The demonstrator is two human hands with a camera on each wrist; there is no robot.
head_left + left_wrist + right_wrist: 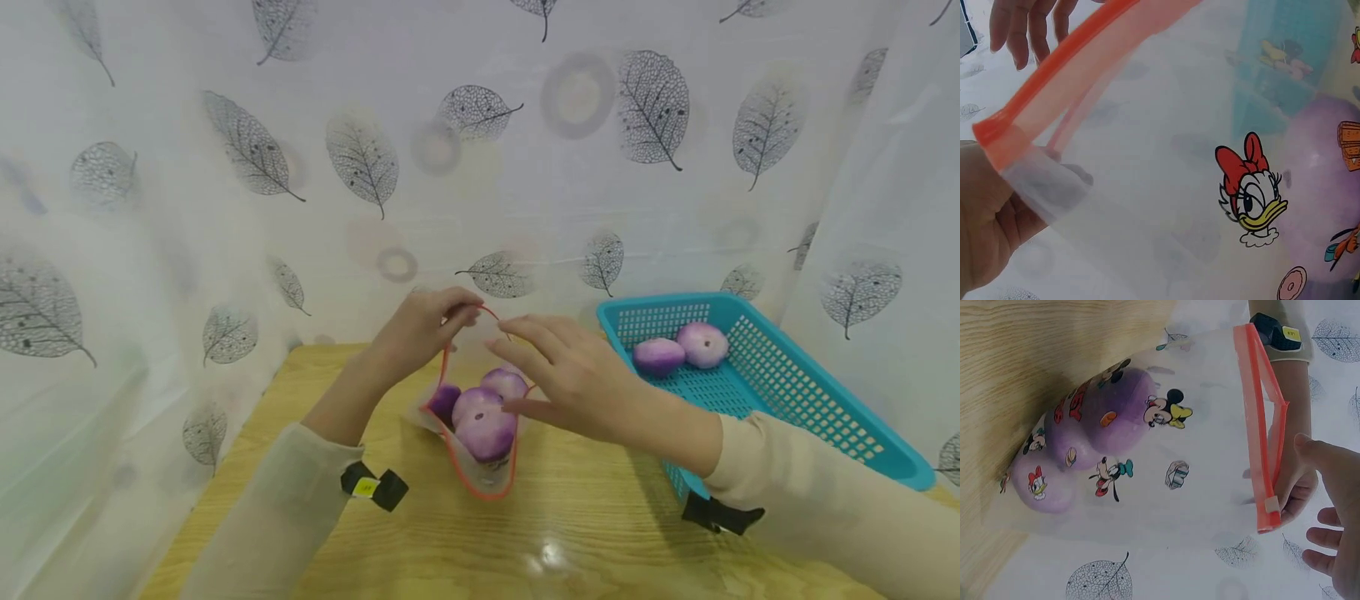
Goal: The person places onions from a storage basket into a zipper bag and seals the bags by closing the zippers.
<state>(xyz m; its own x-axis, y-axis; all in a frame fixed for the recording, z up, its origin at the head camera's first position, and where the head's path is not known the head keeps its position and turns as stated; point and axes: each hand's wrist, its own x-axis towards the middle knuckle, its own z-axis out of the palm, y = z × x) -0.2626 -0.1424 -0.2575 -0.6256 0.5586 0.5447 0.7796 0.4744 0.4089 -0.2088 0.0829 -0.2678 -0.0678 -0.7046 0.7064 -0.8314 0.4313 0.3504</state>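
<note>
A clear zip bag (1204, 494) with an orange-red zip edge and cartoon prints stands upright on the table, mouth parted. Inside are several round purple-and-white vegetables or fruits (485, 423); their exact kind is unclear. My left hand (431, 329) pinches the bag's far top corner, partly hidden behind the plastic in the left wrist view. Close to the opposite side of the mouth is my right hand (581, 379), its fingers loosely extended. The right wrist view shows that hand apart from the zip edge, near a small pale slider (1271, 504).
On the right of the wooden table (405, 542) stands a blue plastic basket (840, 417), partly behind the right forearm. Two similar purple-and-white pieces (702, 345) lie in it. A leaf-printed curtain (480, 192) hangs behind and at both sides.
</note>
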